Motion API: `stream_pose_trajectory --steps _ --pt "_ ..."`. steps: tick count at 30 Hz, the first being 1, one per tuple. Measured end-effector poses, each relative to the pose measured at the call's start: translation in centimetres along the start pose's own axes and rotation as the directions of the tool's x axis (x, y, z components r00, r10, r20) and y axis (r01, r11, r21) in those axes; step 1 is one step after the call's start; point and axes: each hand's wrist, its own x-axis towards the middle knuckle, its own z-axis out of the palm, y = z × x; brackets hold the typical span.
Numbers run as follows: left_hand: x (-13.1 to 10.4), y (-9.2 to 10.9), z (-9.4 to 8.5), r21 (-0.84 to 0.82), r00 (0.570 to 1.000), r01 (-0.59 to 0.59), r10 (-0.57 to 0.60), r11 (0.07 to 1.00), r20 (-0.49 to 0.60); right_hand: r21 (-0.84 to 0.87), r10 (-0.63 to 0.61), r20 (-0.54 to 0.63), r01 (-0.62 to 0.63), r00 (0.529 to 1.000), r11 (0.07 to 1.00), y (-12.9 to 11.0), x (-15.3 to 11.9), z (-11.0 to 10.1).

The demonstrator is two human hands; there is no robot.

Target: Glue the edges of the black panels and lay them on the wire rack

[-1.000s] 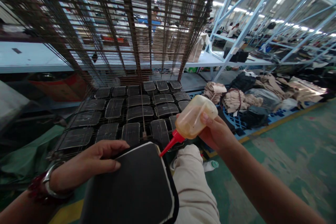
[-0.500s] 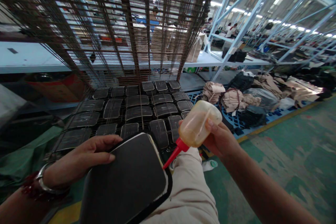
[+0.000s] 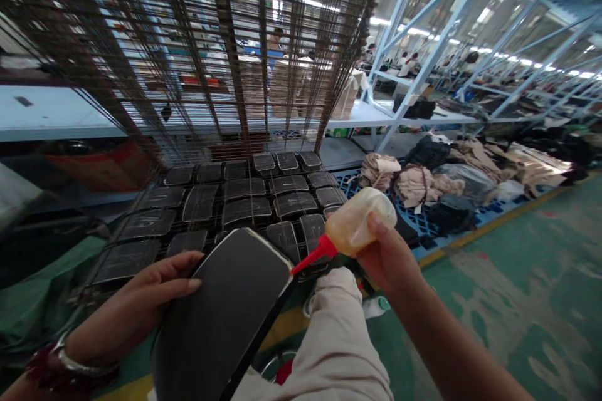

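My left hand grips the left edge of a black rounded panel, thumb on its face and fingers around the side. A pale line runs along the panel's rim. My right hand is closed around a translucent squeeze bottle holding yellowish liquid. The bottle tilts down to the left, and its red nozzle meets the panel's rim at the right corner. Behind the panel, several black pieces with pale outlines lie in rows on a wire rack.
A white bottle with a green cap is on the green floor beside my leg. Bundles of beige cloth and dark bags lie on a blue pallet to the right. A light-blue metal frame rises behind.
The panel has turned and tilted in my left hand. The nozzle has moved up, from the panel's right side to its corner, and the bottle lies closer to level.
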Motion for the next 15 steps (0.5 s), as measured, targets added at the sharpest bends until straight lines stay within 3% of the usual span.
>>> stream_pose_trajectory --steps 6,15 --pt "0.0 -0.6 0.2 -0.042 1.0 0.012 -0.013 0.999 -0.023 0.025 -0.029 -0.15 0.034 0.988 0.999 1.0 0.3 0.1" --pt "-0.1 -1.5 0.6 -0.059 1.0 -0.004 0.005 0.998 0.014 0.017 -0.043 -0.189 0.047 0.981 0.999 2.0 0.6 0.3"
